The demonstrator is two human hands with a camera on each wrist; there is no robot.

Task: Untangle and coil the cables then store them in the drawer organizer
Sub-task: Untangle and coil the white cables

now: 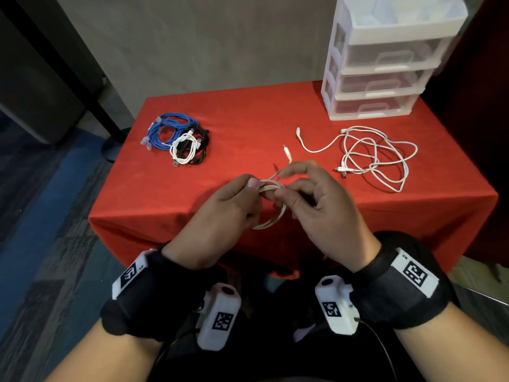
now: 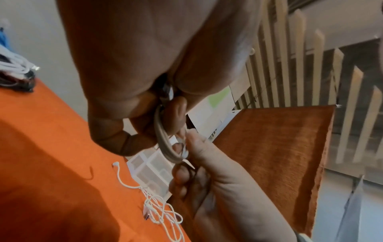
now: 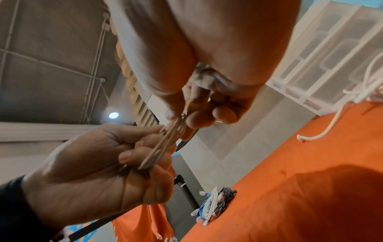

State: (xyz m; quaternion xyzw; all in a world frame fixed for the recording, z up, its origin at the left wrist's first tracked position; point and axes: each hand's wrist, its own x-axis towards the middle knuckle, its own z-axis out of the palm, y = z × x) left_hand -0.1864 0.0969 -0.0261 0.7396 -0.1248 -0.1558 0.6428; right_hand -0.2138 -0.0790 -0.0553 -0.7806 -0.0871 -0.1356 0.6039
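Red cloth covers the table (image 1: 225, 111), and above its near edge both hands work a cream cable (image 1: 271, 216) that is already gathered into a small coil of several loops. The left hand (image 1: 220, 213) pinches the loops together between thumb and curled fingers, while the right hand (image 1: 316, 199) pinches the same bundle just beside it, with the free tail running over its fingers and the plug end (image 1: 286, 153) sticking out beyond them. By my reading the step in hand is finishing this coil: the loops look formed and only the short tail remains loose. The next move probably calls for winding or tucking that tail around the bundle without letting the loops spring apart, so the left pinch should hold firm while the right hand guides the end. On the far left of the table lie a blue cable (image 1: 168, 130), a white coil (image 1: 184, 148) and a black cable (image 1: 202, 144), bunched together and touching. To the right a loose white cable (image 1: 377, 158) sprawls in open tangles, seemingly not yet coiled. The plastic drawer unit (image 1: 385, 62) stands at the far right corner with its drawers closed, so one must be pulled open before anything is stored.
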